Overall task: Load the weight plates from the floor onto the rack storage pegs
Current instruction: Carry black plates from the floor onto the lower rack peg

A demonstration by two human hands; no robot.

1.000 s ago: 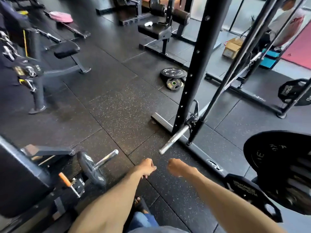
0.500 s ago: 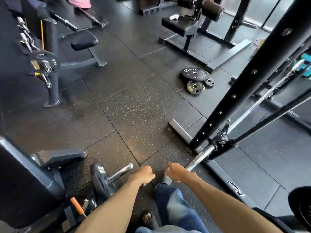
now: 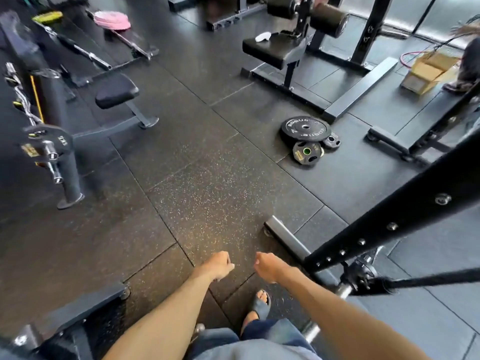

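Note:
A large black bumper plate (image 3: 305, 129) lies flat on the rubber floor ahead and to the right. Leaning on its near edge are a smaller black plate with a green hub (image 3: 307, 152) and a tiny black plate (image 3: 331, 142). My left hand (image 3: 219, 265) and my right hand (image 3: 267, 265) hang in front of me with fingers loosely curled, holding nothing, well short of the plates. The black rack upright (image 3: 394, 216) slants across the right side, with a steel peg (image 3: 342, 291) near its base.
A plate tree (image 3: 46, 149) with a small plate and chrome pegs stands at the left. A flat bench (image 3: 117, 93) is behind it, a padded machine (image 3: 275, 49) at the back. The rack's floor foot (image 3: 283, 233) lies close ahead on the right. A cardboard box (image 3: 428, 71) sits far right.
The view has moved forward past the rack, so the floor plates are closer. Both hands stay low, loosely curled and holding nothing. The loaded plates at lower right have left the view.

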